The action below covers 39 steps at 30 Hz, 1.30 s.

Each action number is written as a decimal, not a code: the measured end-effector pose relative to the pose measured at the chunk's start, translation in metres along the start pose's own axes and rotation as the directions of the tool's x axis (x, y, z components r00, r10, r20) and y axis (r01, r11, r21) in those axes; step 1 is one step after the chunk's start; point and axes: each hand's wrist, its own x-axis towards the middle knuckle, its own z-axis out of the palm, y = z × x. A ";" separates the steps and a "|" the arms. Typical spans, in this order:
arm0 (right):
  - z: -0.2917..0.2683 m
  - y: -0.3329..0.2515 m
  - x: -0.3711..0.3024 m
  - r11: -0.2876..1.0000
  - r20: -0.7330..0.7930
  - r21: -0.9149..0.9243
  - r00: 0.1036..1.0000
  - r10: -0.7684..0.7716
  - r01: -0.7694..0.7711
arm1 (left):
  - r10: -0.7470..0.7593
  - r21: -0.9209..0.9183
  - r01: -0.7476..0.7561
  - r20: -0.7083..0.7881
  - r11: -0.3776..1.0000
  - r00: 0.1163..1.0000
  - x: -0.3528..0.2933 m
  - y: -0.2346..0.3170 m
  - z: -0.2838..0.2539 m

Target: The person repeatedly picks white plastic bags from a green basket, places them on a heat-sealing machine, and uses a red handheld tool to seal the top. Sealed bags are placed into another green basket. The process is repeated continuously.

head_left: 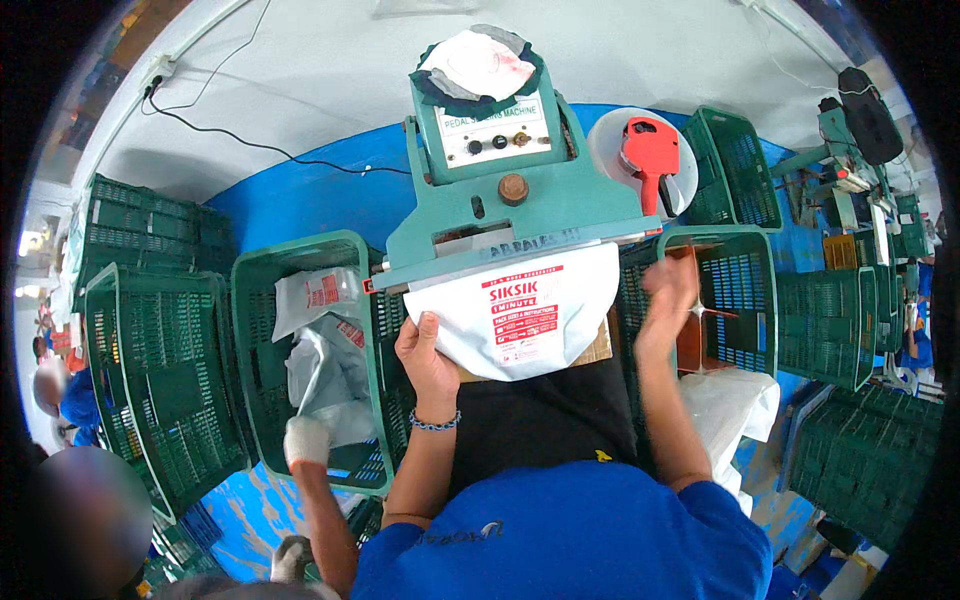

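Note:
A white plastic bag (455,322) with red print hangs from the jaw of a green bag-sealing machine (465,225); its upper edge is hidden under the bar. My left hand (428,358) grips the bag's left edge, thumb on top. To the right of the bag, my right hand (668,305) is blurred, with fingers looking stretched out and nothing visible in it. It is apart from the bag, over the near side of a green crate (715,238) that has a reddish-brown panel inside. Behind the bag's lower right edge shows a brown board (597,347).
At left, a co-worker's gloved hand (306,440) reaches into a green crate (243,300) holding printed bags (318,300). A red label gun (650,160) rests on a round white lid (610,135). White sheeting (725,410) lies near my right forearm. Stacked crates (160,370) stand farther left.

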 end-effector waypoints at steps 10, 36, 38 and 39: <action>0.022 0.035 -0.118 0.924 0.367 -0.185 0.848 0.382 -0.336 | -0.302 0.477 0.075 0.421 0.876 0.855 -0.031 -0.015 -0.047; 0.017 0.067 -0.119 0.973 0.396 -0.206 0.900 0.183 -0.106 | -0.120 0.598 -0.126 0.355 0.792 0.927 -0.034 -0.063 -0.054; 0.017 0.069 -0.119 0.985 0.398 -0.146 0.907 0.139 -0.087 | -0.090 0.578 -0.152 0.368 0.802 0.925 -0.034 -0.063 -0.054; 0.017 0.070 -0.121 0.987 0.419 -0.153 0.900 0.116 -0.056 | -0.072 0.565 -0.165 0.373 0.808 0.925 -0.035 -0.064 -0.055</action>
